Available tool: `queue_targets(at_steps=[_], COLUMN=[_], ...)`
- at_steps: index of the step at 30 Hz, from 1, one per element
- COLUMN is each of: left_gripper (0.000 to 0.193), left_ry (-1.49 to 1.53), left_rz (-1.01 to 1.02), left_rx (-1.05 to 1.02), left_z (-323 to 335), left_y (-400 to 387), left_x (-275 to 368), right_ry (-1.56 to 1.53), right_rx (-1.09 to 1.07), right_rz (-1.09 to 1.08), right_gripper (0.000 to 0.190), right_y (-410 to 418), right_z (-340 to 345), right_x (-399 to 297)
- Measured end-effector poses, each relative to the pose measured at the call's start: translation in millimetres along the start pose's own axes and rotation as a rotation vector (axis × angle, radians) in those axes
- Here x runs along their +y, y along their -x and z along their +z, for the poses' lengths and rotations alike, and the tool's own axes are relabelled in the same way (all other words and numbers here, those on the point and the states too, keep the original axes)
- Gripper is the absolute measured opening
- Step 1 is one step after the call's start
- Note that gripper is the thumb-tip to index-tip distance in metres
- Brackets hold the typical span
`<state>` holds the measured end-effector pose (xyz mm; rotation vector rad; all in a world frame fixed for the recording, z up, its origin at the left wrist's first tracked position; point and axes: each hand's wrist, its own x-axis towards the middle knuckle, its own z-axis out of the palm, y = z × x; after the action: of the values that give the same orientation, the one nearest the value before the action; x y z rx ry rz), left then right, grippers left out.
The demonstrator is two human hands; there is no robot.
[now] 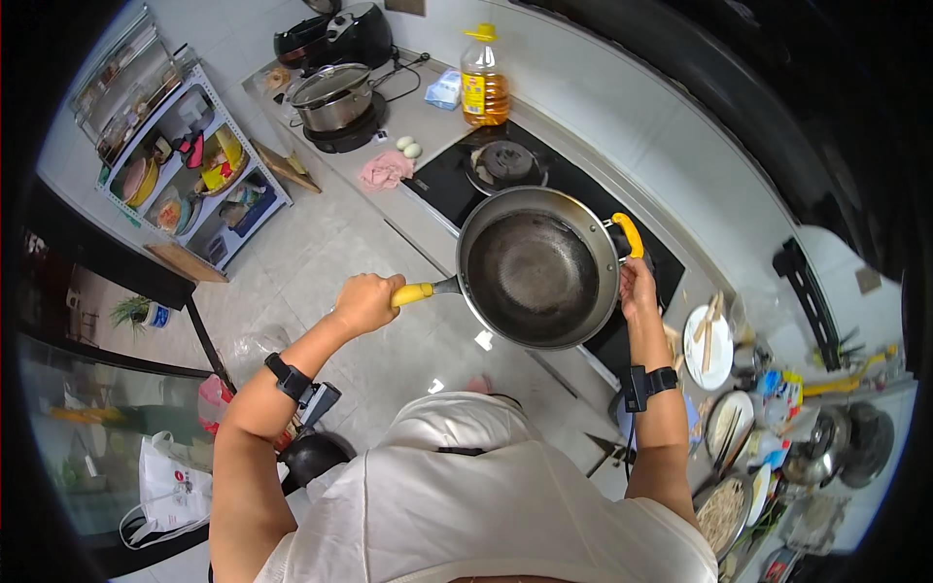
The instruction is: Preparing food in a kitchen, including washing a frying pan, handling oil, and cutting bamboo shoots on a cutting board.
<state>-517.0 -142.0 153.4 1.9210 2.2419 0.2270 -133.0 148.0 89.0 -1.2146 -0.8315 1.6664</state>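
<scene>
A dark wok (536, 273) with a steel-coloured rim is held up in front of me, over the near edge of the black cooktop (444, 164). My left hand (368, 302) is closed around its long yellow handle (412, 294). On the opposite side, my right hand (636, 288) grips the wok's edge just below the small yellow side handle (628, 235); its fingers are partly hidden behind the rim. The wok's inside shows no food. Beyond it, a round burner (504, 162) shows on the cooktop.
Behind the cooktop stands an oil bottle (485, 80). To its left are two eggs (409, 146), a pink cloth (386, 171) and a lidded steel pot (333, 98). Plates (708, 346) and a pan of food (723, 514) crowd the right counter. A shelf rack (197, 175) stands left.
</scene>
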Motion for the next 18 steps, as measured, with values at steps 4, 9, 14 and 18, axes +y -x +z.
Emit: queue_targets(at_steps=[4,9,14,18], left_gripper=[0.023,0.024,0.026,0.016], left_ry=[-0.012,0.009,0.046,0.128], left_rz=[-0.031,-0.012,0.064,0.227], left_rx=[-0.004,0.005,-0.026,0.009], left_z=[-10.1,-18.2,-26.8,-8.3], left_y=[-49.9,-123.8,-206.9,-263.4], left_x=[-40.8,-96.2,-150.8,-196.3], right_ry=[0.035,0.081,0.061,0.079], right_rx=[0.014,0.051,0.083,0.218], right_rz=[-0.010,-0.014,-0.068,-0.046], right_gripper=[0.017,0.019,0.024,0.024], right_y=[-58.9,-118.5,-174.1,-193.7], right_z=[66.0,130.5,166.7,196.3], right_x=[-10.4,-23.6,-26.1,-22.9])
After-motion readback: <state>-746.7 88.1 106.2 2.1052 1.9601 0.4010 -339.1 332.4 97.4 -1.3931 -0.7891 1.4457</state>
